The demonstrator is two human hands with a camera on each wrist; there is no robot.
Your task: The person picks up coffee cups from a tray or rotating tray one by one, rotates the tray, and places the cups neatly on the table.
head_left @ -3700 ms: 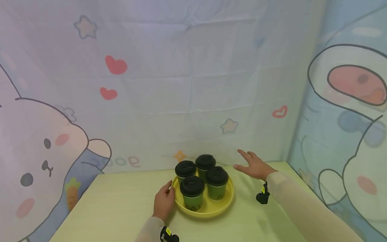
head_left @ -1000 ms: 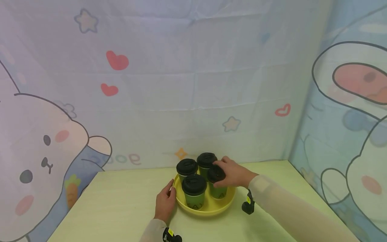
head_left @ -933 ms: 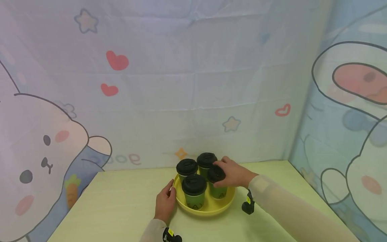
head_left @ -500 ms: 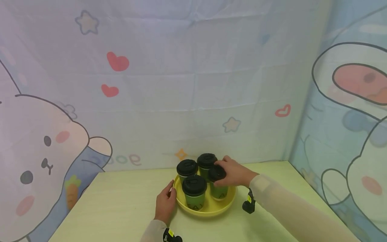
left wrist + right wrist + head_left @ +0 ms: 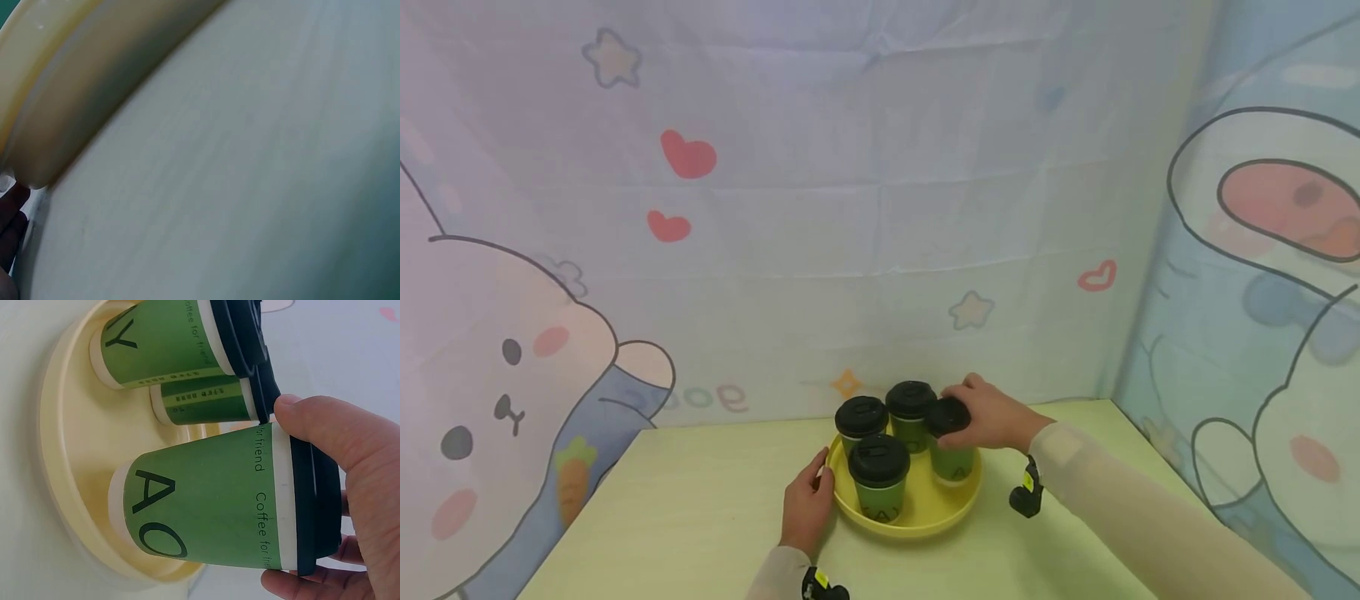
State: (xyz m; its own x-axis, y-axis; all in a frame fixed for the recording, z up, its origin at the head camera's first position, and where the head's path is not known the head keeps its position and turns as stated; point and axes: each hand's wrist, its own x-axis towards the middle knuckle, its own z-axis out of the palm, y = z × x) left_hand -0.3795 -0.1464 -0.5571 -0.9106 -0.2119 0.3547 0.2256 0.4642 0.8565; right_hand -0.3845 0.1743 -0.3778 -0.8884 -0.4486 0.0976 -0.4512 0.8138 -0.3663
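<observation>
One cup point(image 5: 953, 463) has shifted right, gripped in the curled right hand point(image 5: 992, 415); the relaxed left hand point(image 5: 807, 505) touches the tray point(image 5: 917, 529).

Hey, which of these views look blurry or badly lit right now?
Left wrist: dim and soft, the yellow tray blurred, lower right corner darkening; right wrist: sharper, lettering on the held coffee cup readable; head: fairly evenly lit, slightly soft, a faint shadow on the table below the right sleeve.

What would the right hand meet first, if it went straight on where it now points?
Carrying the green cup it holds, the right hand would probably meet the rear cup first, though the depth between them is unclear.
</observation>
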